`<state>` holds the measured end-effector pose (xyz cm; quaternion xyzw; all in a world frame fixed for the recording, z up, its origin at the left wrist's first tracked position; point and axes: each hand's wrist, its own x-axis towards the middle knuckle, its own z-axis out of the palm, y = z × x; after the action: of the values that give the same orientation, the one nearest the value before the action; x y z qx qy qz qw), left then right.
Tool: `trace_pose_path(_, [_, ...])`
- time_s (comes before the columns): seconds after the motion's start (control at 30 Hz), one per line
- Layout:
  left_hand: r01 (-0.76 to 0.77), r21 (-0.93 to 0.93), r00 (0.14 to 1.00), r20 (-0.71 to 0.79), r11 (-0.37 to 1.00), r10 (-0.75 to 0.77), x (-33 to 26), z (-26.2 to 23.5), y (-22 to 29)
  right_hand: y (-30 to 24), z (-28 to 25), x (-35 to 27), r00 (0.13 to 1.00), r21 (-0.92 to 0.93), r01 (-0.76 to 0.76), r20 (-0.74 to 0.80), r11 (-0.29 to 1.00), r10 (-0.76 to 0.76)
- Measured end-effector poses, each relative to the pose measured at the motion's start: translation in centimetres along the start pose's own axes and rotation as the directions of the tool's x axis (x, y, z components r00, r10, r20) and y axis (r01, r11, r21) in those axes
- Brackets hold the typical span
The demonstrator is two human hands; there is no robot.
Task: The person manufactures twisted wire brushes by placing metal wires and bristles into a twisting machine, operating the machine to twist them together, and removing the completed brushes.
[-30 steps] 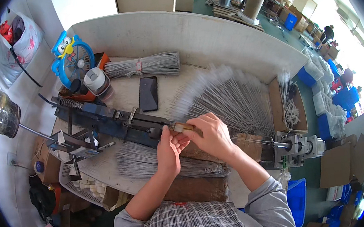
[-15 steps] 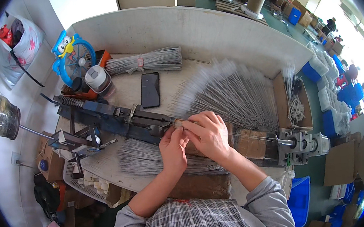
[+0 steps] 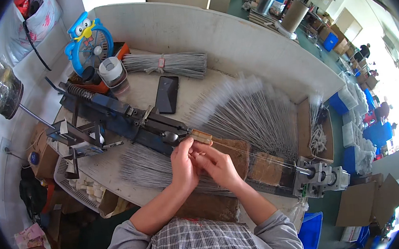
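Note:
My left hand [image 3: 183, 164] and my right hand [image 3: 218, 167] meet in front of the long dark metal fixture [image 3: 117, 120], fingertips closed together. Whatever they pinch is too small or hidden to make out. Just beyond the fingertips sits a small tan block [image 3: 202, 136] at the end of the fixture. From there thin wires [image 3: 255, 153] stretch right toward a metal spindle unit [image 3: 322, 175]. A broad fan of thin grey wires [image 3: 256, 114] lies behind the hands. More loose wires [image 3: 141, 171] are spread to the left of my left hand.
A tied wire bundle [image 3: 179, 64], a dark phone [image 3: 167, 95], a lidded jar [image 3: 114, 75] and a blue toy-like fan [image 3: 90, 44] stand toward the back. A lamp on an arm [image 3: 1, 88] juts in at left. An open cardboard box [image 3: 328, 136] borders the right side.
Both hands have drawn back toward me from the end of the fixture, uncovering the tan block. The right hand has moved in beside the left. The whole view has turned slightly.

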<state>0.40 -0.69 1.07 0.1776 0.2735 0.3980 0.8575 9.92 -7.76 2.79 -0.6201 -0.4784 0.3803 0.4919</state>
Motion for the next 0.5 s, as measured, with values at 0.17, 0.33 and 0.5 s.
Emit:
trace_pose_path(0.17, [0.094,0.040,0.995,-0.027,0.995,-0.093,0.3,-1.4,-0.3,-0.7,-0.7,-0.3,0.999,0.035,-0.029,0.024,0.999,0.028])
trace_pose_path(0.33, [-0.052,-0.045,0.993,-0.107,0.998,0.047,-0.3,0.6,-0.8,-0.8,-1.1,0.0,0.999,-0.177,0.000,-0.051,0.984,-0.009])
trace_pose_path(0.5, [-0.083,0.067,0.997,0.003,0.994,0.083,0.3,-0.5,-1.3,-0.3,-0.8,0.8,0.995,-0.243,0.036,-0.083,0.969,-0.058])
